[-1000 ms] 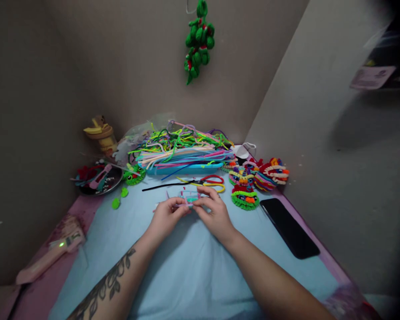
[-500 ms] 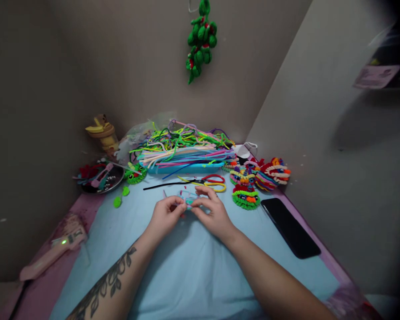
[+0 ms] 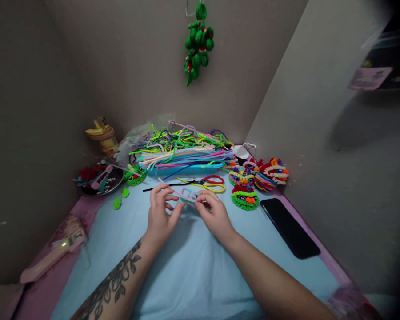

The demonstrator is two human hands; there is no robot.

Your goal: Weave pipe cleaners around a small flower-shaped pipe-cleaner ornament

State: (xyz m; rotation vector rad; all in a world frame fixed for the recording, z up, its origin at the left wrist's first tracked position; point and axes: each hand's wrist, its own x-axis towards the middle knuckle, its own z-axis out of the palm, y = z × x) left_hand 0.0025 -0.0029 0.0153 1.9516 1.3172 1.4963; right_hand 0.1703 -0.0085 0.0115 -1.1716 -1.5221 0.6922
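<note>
A small looped pipe-cleaner piece [image 3: 188, 196] in pale lilac and light blue hangs just above the blue cloth, between my two hands. My right hand [image 3: 214, 212] pinches its right side between thumb and fingers. My left hand [image 3: 163, 209] is beside the piece's left side with thumb and fingers apart. A lilac pipe-cleaner end [image 3: 162, 181] sticks out up and left past the left fingertips; whether those fingers touch it I cannot tell. Just beyond the hands lie scissors [image 3: 214, 183] with red and yellow handles and a black pipe cleaner [image 3: 166, 186].
A blue tray [image 3: 183, 169] heaped with pipe cleaners stands at the back. Finished pipe-cleaner faces [image 3: 246, 200] and a black phone [image 3: 289, 228] are on the right. At left lie a pink glue gun [image 3: 58, 251], a metal bowl [image 3: 115, 184] and green pieces [image 3: 117, 204].
My left fingers have spread and moved back left from the piece, which they pinched before. The right hand keeps its grip, and more of the piece shows.
</note>
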